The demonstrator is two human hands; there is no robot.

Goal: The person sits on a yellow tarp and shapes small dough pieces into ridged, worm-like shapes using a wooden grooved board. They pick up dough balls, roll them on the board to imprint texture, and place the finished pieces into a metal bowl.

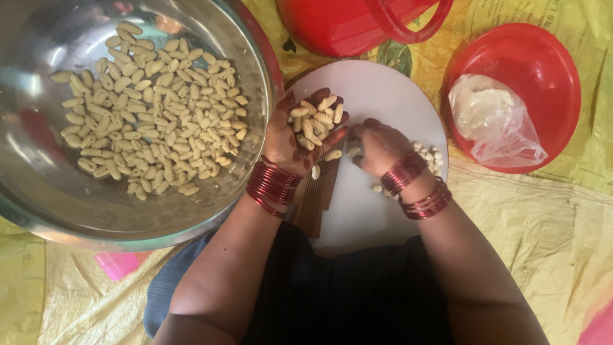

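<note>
Our left hand (300, 137) lay palm up and cupped open, cradling about a dozen ridged dough curls (314, 120) beside the steel bowl (38, 185). Our right hand (377, 145) was curled knuckles up over the white board (383, 89), fingertips pinched at one curl (333, 154); we could not tell how firmly. A brown ridged comb (318, 195) lay under the left wrist. Open board remained above the hands. One red dish (543, 57) held one bagged dough lump (491, 118); one red jug (357, 22) stood beyond.
</note>
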